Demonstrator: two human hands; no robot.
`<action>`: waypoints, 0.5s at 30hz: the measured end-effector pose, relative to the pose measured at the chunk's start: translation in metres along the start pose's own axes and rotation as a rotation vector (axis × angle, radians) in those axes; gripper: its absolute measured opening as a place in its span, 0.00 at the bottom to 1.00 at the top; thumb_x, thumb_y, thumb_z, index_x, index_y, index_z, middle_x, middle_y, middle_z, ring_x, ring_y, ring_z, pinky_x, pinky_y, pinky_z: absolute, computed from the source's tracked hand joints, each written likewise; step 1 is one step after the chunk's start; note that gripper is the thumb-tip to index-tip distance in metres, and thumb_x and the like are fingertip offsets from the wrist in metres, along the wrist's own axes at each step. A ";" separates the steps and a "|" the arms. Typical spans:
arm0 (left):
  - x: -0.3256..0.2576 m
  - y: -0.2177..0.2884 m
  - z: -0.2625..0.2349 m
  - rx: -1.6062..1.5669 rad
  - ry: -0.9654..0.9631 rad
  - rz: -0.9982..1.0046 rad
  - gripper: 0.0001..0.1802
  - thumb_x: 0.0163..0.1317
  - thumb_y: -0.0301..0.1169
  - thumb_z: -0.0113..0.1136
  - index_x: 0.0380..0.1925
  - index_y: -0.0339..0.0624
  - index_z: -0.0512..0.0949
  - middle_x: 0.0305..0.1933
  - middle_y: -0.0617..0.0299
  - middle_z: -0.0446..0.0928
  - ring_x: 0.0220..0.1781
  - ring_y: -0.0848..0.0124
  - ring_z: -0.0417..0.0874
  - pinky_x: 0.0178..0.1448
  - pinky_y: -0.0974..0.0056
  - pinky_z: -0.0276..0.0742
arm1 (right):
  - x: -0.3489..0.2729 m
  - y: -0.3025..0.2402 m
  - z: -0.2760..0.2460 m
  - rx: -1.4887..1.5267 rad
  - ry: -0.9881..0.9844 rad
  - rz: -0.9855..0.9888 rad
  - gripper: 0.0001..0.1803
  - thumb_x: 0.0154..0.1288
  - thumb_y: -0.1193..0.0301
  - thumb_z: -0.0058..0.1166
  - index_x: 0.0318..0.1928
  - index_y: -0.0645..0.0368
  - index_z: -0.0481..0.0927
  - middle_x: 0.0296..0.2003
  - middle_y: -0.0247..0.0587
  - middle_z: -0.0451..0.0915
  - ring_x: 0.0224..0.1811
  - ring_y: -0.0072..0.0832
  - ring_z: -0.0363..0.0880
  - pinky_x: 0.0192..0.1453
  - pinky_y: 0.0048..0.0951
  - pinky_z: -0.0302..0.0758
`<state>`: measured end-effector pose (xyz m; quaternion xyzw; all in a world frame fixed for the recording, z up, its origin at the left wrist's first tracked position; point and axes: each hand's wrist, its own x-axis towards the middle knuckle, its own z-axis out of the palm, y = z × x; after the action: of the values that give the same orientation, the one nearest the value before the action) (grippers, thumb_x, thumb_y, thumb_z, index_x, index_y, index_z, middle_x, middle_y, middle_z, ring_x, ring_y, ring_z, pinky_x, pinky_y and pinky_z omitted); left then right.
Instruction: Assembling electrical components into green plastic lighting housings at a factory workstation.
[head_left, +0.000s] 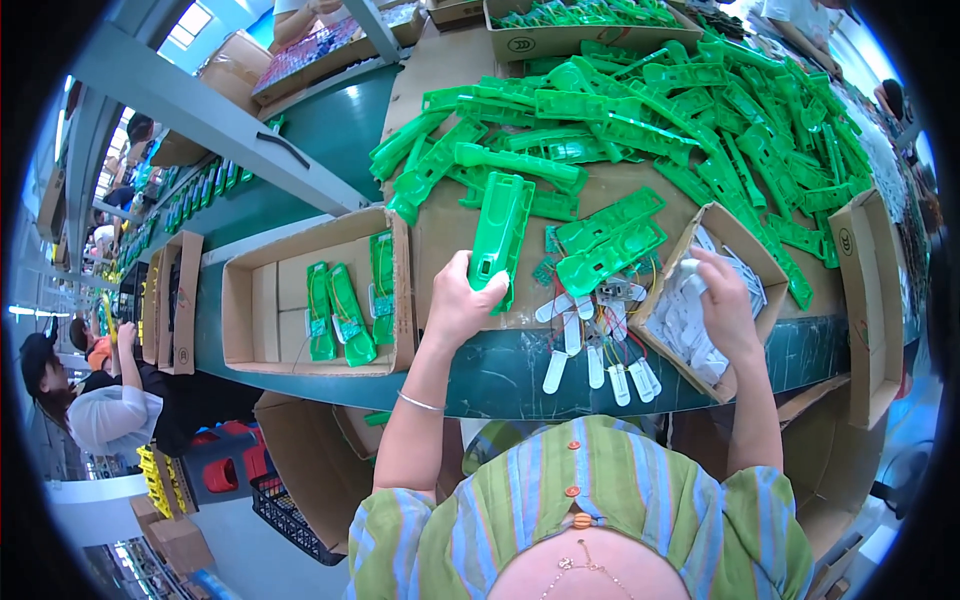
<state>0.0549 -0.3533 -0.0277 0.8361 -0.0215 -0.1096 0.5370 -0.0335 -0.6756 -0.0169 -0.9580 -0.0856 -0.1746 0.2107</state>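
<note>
1. While the left hand (462, 298) gripped a long green plastic shell (500, 235), fingers curled tight round its lower end, the piece stood nearly upright over the brown cardboard sheet (450, 235) covering the bench
2. That shell looked glossy and moulded, flat-backed with a ribbed channel, same as the big loose pile of green shells (690, 110) heaped behind it
3. Right hand (722, 305) was down inside a small open cardboard box (705, 222) of white plastic bits (685, 320), fingers bent and bunched on them, though I couldn't tell whether they'd actually pinched one
4. Between the hands lay white paddle-shaped pieces (600, 360) with thin red and yellow wires, just beside that box
5. On the left sat a shallow cardboard tray (262, 310) holding a few finished green pieces (345, 310) with small pale labels on them
6. Another tall carton (868, 300) stood at the right edge, plain brown with a round dark stamp on its flap
</note>
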 end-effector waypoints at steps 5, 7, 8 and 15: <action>-0.009 -0.018 0.007 0.279 0.048 -0.041 0.24 0.48 0.35 0.63 0.41 0.31 0.69 0.36 0.49 0.75 0.38 0.61 0.77 0.43 0.61 0.73 | 0.004 0.001 0.003 0.366 -0.080 0.370 0.10 0.63 0.78 0.39 0.43 0.66 0.71 0.41 0.48 0.74 0.43 0.36 0.73 0.47 0.30 0.69; -0.011 -0.027 0.016 0.502 0.155 0.067 0.25 0.47 0.35 0.63 0.42 0.31 0.68 0.39 0.48 0.71 0.41 0.57 0.74 0.47 0.58 0.70 | 0.002 0.005 0.014 0.257 -0.040 0.315 0.11 0.63 0.78 0.39 0.45 0.67 0.69 0.40 0.47 0.74 0.42 0.36 0.73 0.47 0.30 0.69; -0.011 -0.033 0.020 0.724 0.258 0.177 0.26 0.47 0.36 0.63 0.42 0.31 0.67 0.42 0.47 0.68 0.45 0.53 0.70 0.50 0.55 0.67 | -0.003 0.010 0.019 0.200 0.005 0.246 0.12 0.63 0.78 0.39 0.46 0.68 0.69 0.39 0.46 0.74 0.41 0.36 0.73 0.47 0.29 0.68; -0.010 -0.037 0.018 0.712 0.399 0.465 0.23 0.46 0.37 0.61 0.40 0.34 0.70 0.35 0.51 0.69 0.40 0.52 0.71 0.47 0.53 0.67 | 0.002 0.000 -0.006 0.751 0.000 0.378 0.14 0.56 0.83 0.48 0.45 0.66 0.72 0.35 0.35 0.74 0.39 0.22 0.73 0.46 0.22 0.69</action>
<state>0.0381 -0.3517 -0.0668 0.9461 -0.1409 0.1905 0.2210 -0.0336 -0.6779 -0.0107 -0.8135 0.0342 -0.0893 0.5737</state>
